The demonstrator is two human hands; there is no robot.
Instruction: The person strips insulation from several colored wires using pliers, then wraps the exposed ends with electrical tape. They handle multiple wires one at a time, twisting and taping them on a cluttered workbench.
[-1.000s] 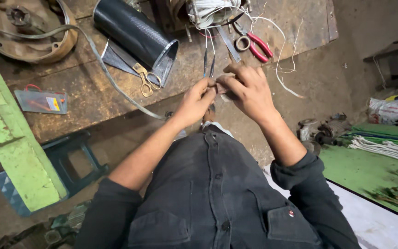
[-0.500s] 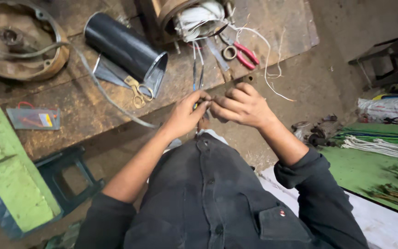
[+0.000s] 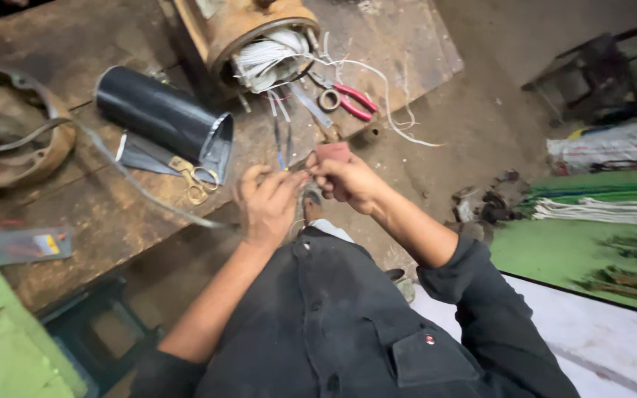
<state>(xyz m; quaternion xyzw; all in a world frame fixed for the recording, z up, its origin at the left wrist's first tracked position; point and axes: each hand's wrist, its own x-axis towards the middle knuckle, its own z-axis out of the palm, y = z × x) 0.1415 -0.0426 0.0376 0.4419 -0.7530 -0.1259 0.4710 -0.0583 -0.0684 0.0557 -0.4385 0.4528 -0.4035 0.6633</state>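
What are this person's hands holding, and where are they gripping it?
Both hands, left and right, pinch the free ends of thin wires that lead out of the rusty motor, fingertips meeting between them.

A motor repair workshop. Just beyond the grip, on a worn, stained wooden tabletop, stands a rusty motor housing with pale winding wires spilling from its mouth. Near it lie red-handled pliers, scissors and a black sheet roll; far to the left sits a rusted round end cover. The bare concrete floor to the right carries scrap parts
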